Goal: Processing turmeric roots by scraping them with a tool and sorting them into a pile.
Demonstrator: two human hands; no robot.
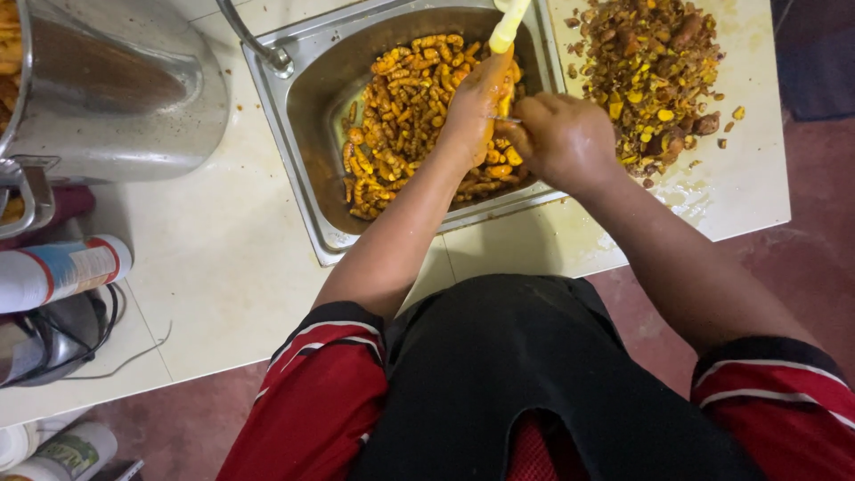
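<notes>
A sink basin (312, 116) is set into the counter (223, 267), with a heap of small root pieces (401, 125) lying in it. The left hand (476, 102) and right hand (561, 138) meet over the basin's right part, touching each other, above the pieces. Right of the basin, a pile of peelings (655, 67) lies on the counter. Left of the basin stands a large pot (116, 89); in front of it lies a can (58, 272) on its side.
</notes>
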